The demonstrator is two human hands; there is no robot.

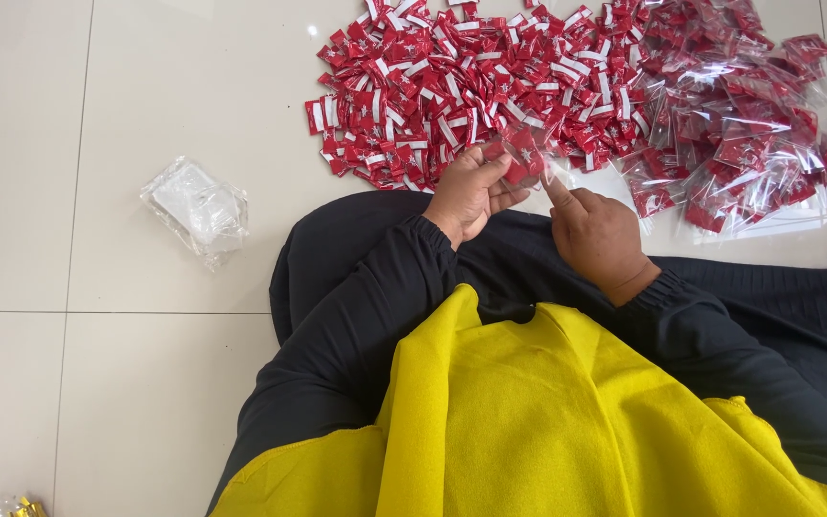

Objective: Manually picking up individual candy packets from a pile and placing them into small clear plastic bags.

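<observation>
Light: bright, even daylight over my floor [145,402]
Glare: small spot at top, shine on clear bags [748,124]
Shadows: faint
Focus: sharp, edges slightly bowed

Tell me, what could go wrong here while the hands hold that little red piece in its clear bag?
The red piece sits in a thin clear bag pinched between the left hand and right hand, so it might slip out. The bagged pile touches the loose red pile; they could mix. The spare clear bags lie far left, an awkward reach.
</observation>
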